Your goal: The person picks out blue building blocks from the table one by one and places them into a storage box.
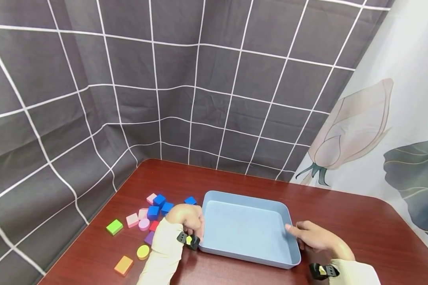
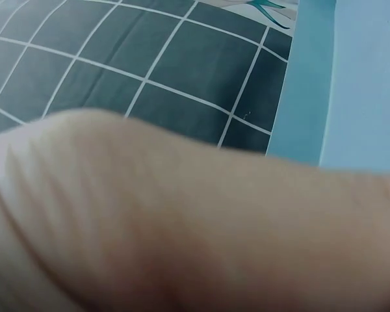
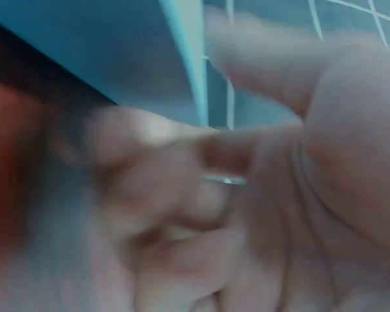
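Observation:
A shallow light-blue tray [image 1: 249, 225] lies between both hands on the table. My left hand [image 1: 190, 217] grips its left side, fingers bent down along the wall; in the left wrist view the back of that hand [image 2: 201, 221] fills the lower part, beside the tray wall [image 2: 305, 84]. At the opposite side, my right hand [image 1: 315, 236] holds the tray with the thumb over the rim and the other fingers curled below. The right wrist view, blurred, shows curled fingers [image 3: 162, 195] under the tray's edge [image 3: 117, 58].
Left of the tray lie several loose blocks: blue cubes [image 1: 153, 212], pink pieces [image 1: 132, 220], a green block [image 1: 114, 227], a yellow disc [image 1: 143, 252] and an orange block [image 1: 123, 265]. One blue block [image 1: 190, 200] sits close to the left hand. A grey checked curtain [image 1: 217, 99] hangs behind the table.

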Action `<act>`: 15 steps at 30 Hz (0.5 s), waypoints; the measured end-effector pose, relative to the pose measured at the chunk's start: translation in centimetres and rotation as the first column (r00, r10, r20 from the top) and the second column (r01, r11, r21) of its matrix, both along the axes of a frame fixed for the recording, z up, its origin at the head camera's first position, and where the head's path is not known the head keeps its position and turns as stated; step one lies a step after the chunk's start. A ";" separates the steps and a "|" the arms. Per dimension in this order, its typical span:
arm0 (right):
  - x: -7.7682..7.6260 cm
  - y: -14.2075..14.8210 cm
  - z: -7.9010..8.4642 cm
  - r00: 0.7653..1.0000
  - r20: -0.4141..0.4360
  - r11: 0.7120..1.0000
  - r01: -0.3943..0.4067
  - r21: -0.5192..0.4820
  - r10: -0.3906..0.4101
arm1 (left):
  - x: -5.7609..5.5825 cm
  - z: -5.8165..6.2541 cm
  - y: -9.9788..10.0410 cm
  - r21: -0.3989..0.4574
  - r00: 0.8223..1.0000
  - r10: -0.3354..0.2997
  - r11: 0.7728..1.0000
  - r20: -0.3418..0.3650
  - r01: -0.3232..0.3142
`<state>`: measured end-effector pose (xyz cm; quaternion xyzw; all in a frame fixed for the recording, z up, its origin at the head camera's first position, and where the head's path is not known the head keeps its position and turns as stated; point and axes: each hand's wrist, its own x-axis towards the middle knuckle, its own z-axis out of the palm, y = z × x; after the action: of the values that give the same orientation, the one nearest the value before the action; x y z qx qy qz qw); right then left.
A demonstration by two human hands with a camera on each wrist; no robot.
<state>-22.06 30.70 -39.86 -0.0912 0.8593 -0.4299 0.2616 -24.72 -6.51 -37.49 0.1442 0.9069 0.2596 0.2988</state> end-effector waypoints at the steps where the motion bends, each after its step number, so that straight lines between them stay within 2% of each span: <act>1: -0.2 -0.2 -0.2 0.999 -0.030 1.000 0.017 0.003 -0.017 | -0.1 0.0 -0.1 0.001 1.000 0.004 1.000 0.005 -0.004; 3: -0.5 -0.6 -0.6 0.997 -0.072 1.000 0.026 -0.008 -0.026 | -0.2 -0.1 -0.3 0.028 1.000 0.009 1.000 0.021 -0.010; 6: -0.6 -1.0 -1.0 0.989 -0.147 0.998 0.017 0.053 -0.009 | -0.5 0.0 -1.0 0.118 0.999 0.009 0.993 0.039 -0.014; 8: -0.6 -1.2 -1.0 0.982 -0.189 0.994 0.030 0.103 -0.010 | -0.8 0.4 -1.9 0.201 0.999 0.035 0.979 0.018 -0.038; 10: -0.7 -1.2 -0.9 0.973 -0.229 0.987 0.042 0.154 -0.006 | -1.1 1.0 -3.0 0.261 0.993 0.109 0.961 -0.046 -0.093; 11: -0.7 -1.2 -0.9 0.971 -0.237 0.986 0.043 0.159 -0.004 | -1.2 1.1 -3.5 0.275 0.981 0.169 0.951 -0.092 -0.138; 12: -0.7 -1.2 -0.9 0.970 -0.244 0.986 0.045 0.163 -0.004 | -1.3 1.2 -4.0 0.283 0.961 0.237 0.940 -0.141 -0.191; 15: -0.6 -1.3 -1.0 0.965 -0.262 0.981 0.041 0.190 0.011 | -1.6 0.9 -4.7 0.276 0.879 0.413 0.897 -0.238 -0.346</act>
<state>-22.61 29.45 -40.86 -0.1147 0.9248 -0.3303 0.1502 -26.31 -11.25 -36.56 0.0321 0.9159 0.3905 0.0871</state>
